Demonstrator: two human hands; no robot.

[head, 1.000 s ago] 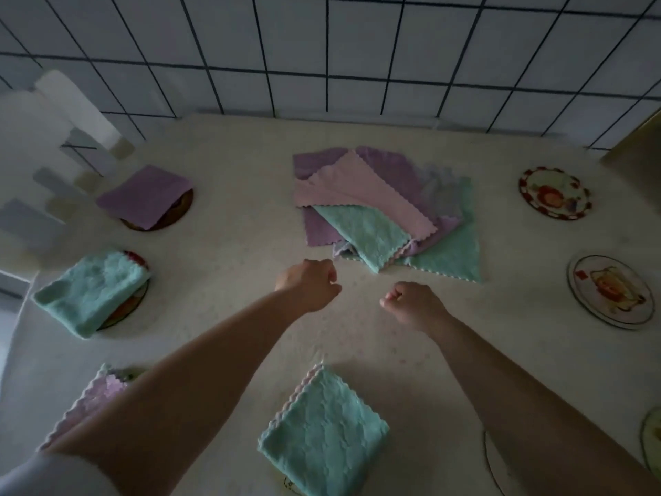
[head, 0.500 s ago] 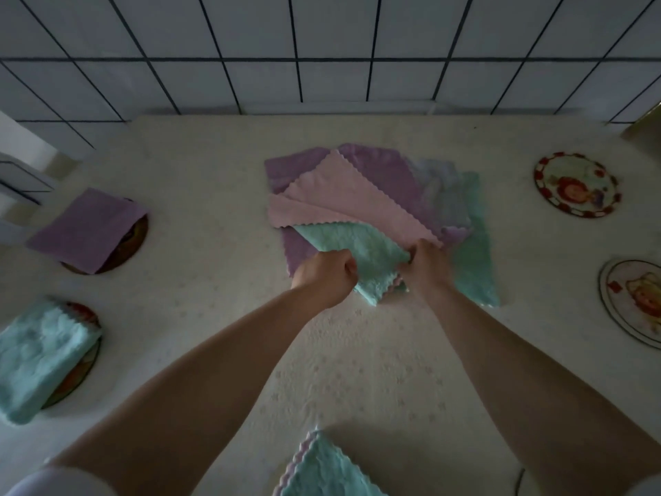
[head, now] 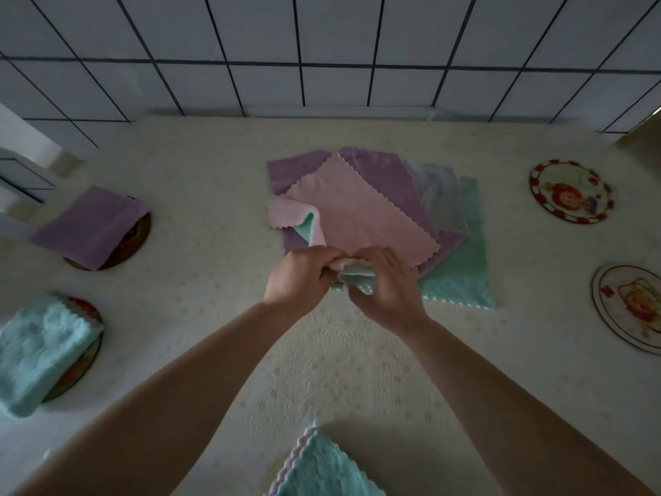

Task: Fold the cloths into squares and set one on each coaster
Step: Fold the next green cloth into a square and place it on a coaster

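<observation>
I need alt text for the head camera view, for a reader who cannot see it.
Two bare hands, left hand and right hand, pinch a pink-and-green cloth at the near edge of a pile of unfolded cloths on a pale table. Folded cloths cover two coasters at left; two bare coasters lie at right.

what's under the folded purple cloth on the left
A dark round coaster pokes out beneath the folded purple cloth along its right and near edges; the cloth hides the rest.
</observation>
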